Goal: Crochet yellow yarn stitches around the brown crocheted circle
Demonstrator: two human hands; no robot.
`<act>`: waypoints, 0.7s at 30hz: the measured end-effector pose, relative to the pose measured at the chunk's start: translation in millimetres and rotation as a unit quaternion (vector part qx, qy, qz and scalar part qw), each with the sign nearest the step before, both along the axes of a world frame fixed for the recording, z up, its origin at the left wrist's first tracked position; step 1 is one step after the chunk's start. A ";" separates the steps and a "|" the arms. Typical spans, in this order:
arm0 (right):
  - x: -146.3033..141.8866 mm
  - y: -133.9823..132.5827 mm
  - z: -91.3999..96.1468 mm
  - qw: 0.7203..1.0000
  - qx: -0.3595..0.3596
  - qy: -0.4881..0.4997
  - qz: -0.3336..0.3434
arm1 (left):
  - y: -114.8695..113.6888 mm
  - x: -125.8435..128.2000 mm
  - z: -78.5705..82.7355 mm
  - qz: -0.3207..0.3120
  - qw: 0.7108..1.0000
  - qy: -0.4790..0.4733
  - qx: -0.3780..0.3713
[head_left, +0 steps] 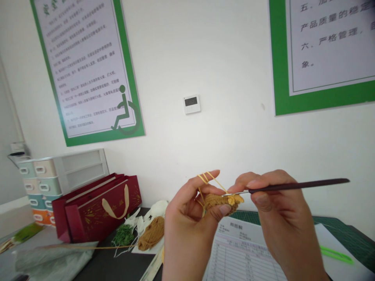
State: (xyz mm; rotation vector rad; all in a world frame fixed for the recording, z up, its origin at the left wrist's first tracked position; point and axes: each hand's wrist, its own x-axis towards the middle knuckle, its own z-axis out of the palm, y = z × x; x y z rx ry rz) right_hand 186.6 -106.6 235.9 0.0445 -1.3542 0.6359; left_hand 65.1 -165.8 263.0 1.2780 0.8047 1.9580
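Note:
My left hand (190, 210) pinches a small brown crochet piece (215, 201) between thumb and fingers. Yellow yarn (216, 180) is wrapped round its raised index finger and runs down to the work. A few yellow stitches (234, 199) sit at the piece's right end. In my right hand (281, 210) is a crochet hook (301, 185) with a dark handle, held like a pen. Its thin metal tip reaches left over the top edge of the piece, by the yellow stitches. The fingers of the left hand partly cover the piece.
Below the hands lie a printed chart sheet (246, 253) and a green cutting mat (336, 234), with a bright green pen-like tool (336, 254) at right. Left stand a brown yarn ball (151, 233), green yarn (123, 235), a dark red gift bag (102, 210) and a drawer unit (82, 168).

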 end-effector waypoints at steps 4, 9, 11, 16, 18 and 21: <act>4.6 -1.3 2.6 0.999 0.019 -0.004 -0.044 | -1.3 1.4 1.4 -0.007 1.000 -0.011 -0.007; 10.6 -0.3 2.8 0.996 0.051 -0.025 -0.070 | -3.0 3.5 3.4 -0.024 0.999 -0.030 -0.012; 12.1 0.4 2.6 0.995 0.062 -0.031 -0.068 | -3.0 3.3 3.7 -0.020 0.999 -0.029 -0.015; 15.8 -0.4 3.1 0.989 0.085 -0.062 -0.106 | -1.5 2.1 3.4 -0.015 1.000 -0.019 -0.009; 17.0 -1.5 2.7 0.984 0.099 -0.074 -0.132 | -0.7 1.9 3.3 -0.015 1.000 -0.022 -0.008; 16.9 -2.8 1.3 0.978 0.115 -0.078 -0.159 | -0.1 2.1 3.4 -0.012 1.000 -0.028 -0.005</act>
